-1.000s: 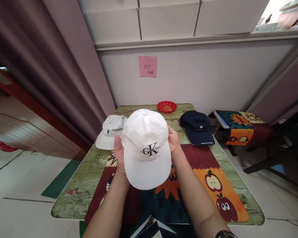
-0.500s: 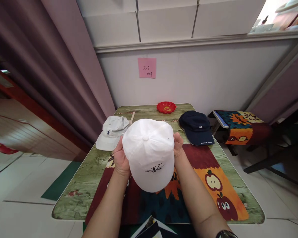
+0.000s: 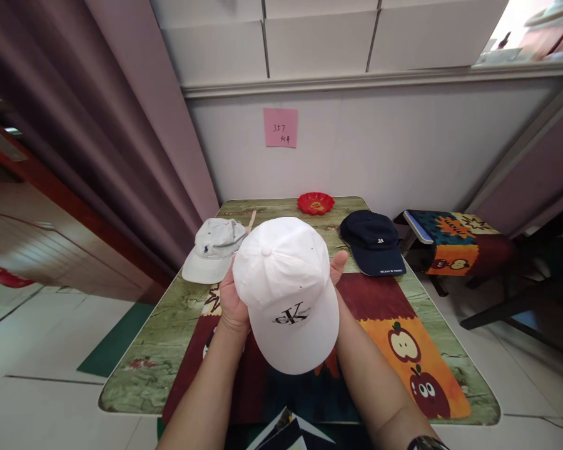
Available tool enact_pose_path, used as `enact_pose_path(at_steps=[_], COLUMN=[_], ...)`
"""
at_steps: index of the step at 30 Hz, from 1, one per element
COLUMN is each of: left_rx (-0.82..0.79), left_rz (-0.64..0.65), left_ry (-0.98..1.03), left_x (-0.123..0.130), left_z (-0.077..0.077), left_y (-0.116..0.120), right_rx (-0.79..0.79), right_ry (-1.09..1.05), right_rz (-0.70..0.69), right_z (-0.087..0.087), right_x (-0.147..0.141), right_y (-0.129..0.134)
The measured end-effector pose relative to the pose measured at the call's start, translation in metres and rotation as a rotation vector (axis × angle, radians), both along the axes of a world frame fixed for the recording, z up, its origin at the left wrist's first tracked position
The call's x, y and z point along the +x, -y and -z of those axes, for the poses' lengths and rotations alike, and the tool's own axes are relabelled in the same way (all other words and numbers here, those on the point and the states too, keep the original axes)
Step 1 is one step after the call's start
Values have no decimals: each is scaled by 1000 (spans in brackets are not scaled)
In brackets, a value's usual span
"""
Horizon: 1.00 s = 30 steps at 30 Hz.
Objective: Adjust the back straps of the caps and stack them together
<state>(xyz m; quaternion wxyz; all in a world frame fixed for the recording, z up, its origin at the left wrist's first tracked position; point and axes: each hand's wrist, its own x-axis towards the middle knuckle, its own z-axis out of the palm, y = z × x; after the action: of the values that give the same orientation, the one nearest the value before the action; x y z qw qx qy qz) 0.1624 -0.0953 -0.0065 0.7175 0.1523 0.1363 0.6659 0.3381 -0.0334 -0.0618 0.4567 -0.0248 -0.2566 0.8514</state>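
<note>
Between my two hands a white baseball cap (image 3: 286, 281) with black CK lettering is held up over the table, its brim towards me. My left hand (image 3: 233, 297) grips the cap's left side, the fingers partly hidden beneath it. On the opposite side my right hand (image 3: 338, 267) supports it, thumb sticking out and the other fingers hidden behind the cap. A pale grey cap (image 3: 213, 250) with a small dark logo lies to the left on the table. To the right rests a navy blue cap (image 3: 373, 242) with white lettering.
The green wood-patterned table (image 3: 138, 356) carries a colourful runner (image 3: 380, 294) with apple prints. A red scalloped dish (image 3: 315, 203) sits at the back edge near the wall. A pink note (image 3: 280, 128) is stuck on the wall. A small covered stool (image 3: 455, 240) stands at the right.
The white cap has tipped and turned slightly, so its front lettering shows more fully and the brim points a little more to the right. Both hands stay on it.
</note>
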Motion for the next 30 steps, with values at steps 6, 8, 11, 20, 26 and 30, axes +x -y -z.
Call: enact_pose_path(at_steps=[6, 8, 11, 20, 26, 30], left_rx=[46, 76, 87, 14, 3, 39], left_rz=[47, 86, 135, 209, 250, 337], left_ry=[35, 45, 56, 29, 37, 39], left_x=[-8, -9, -8, -6, 1, 6], left_z=[4, 5, 8, 37, 66, 79], left_y=[1, 3, 1, -53, -75, -83], right_rx=[-12, -17, -46, -164, -212, -227], right_ry=[64, 89, 112, 53, -3, 16], right_rz=[-47, -21, 44, 198, 262, 231], right_z=[-16, -19, -16, 23, 40, 47], right_x=[3, 2, 1, 5, 6, 4], right_y=[1, -4, -14, -37, -53, -65])
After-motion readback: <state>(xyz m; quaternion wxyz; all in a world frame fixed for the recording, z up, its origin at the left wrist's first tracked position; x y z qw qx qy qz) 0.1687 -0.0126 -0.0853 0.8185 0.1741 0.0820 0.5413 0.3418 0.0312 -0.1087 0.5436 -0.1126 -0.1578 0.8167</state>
